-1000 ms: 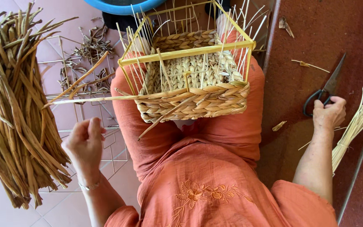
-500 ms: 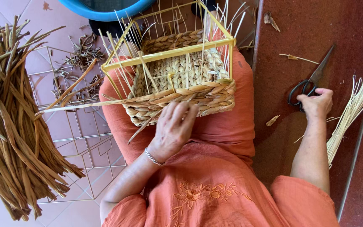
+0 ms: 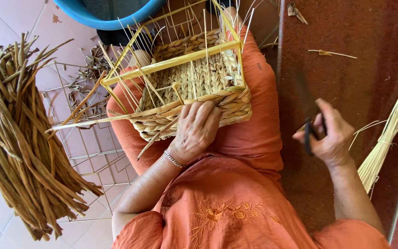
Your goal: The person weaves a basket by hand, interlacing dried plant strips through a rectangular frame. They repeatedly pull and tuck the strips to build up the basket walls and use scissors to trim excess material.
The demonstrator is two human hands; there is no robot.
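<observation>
A half-woven straw basket [image 3: 194, 87] on a yellow wire frame rests on my lap, over orange clothing. My left hand [image 3: 195, 130] lies on the basket's near woven wall, fingers spread over the braided rim and a loose strand. My right hand [image 3: 330, 138] is lifted over the dark red floor at the right and grips black-handled scissors [image 3: 308, 110], blades pointing away from me; they are blurred. Thin pale stakes stick up from the basket's edges.
A thick bundle of brown dried reeds [image 3: 17, 138] lies at the left on pale tiles. A bare wire frame [image 3: 93, 157] sits beside my left knee. A sheaf of pale straw [image 3: 392, 129] lies at the right. A blue tub [image 3: 111, 11] stands beyond the basket.
My right hand has picked the scissors up off the floor and brought them toward me. My left hand came from the air at the left onto the basket's near wall.
</observation>
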